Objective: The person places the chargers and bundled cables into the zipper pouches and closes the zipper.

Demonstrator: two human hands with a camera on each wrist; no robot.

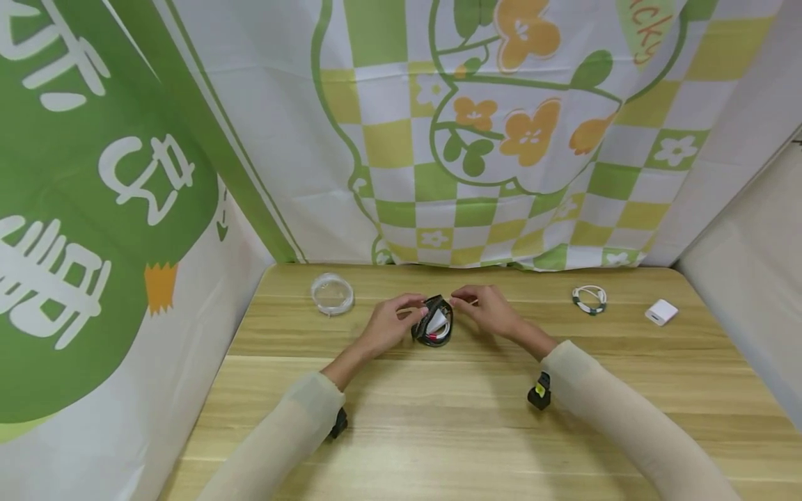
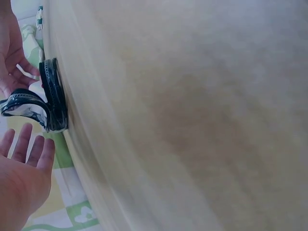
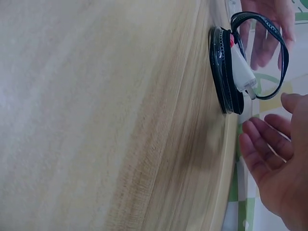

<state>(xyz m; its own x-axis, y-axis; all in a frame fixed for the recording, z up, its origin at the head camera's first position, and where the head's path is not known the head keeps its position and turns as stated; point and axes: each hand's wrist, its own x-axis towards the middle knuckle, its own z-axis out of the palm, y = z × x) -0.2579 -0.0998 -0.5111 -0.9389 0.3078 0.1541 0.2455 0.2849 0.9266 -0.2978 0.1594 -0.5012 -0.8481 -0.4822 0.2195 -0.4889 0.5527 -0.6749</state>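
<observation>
A small round zip pouch point(image 1: 431, 339) with black edging lies unzipped on the table, its lid point(image 3: 284, 57) raised. Inside sit a white plug-like piece point(image 3: 242, 72) and a white cable point(image 1: 444, 330) with a red part. At the pouch's left side is my left hand point(image 1: 390, 323), its fingertips right by the raised lid; the left wrist view shows these fingers point(image 2: 36, 151) extended. My right hand point(image 1: 491, 310) hovers at the right rim, fingers loosely bent, with nothing seen between them in the right wrist view.
On the wooden table point(image 1: 401, 431), a coiled clear-white cable point(image 1: 332, 312) lies at the back left. Toward the back right are a white cable loop with dark ties point(image 1: 576, 300) and a white charger block point(image 1: 661, 312). A patterned cloth point(image 1: 401, 229) hangs behind the table's far edge.
</observation>
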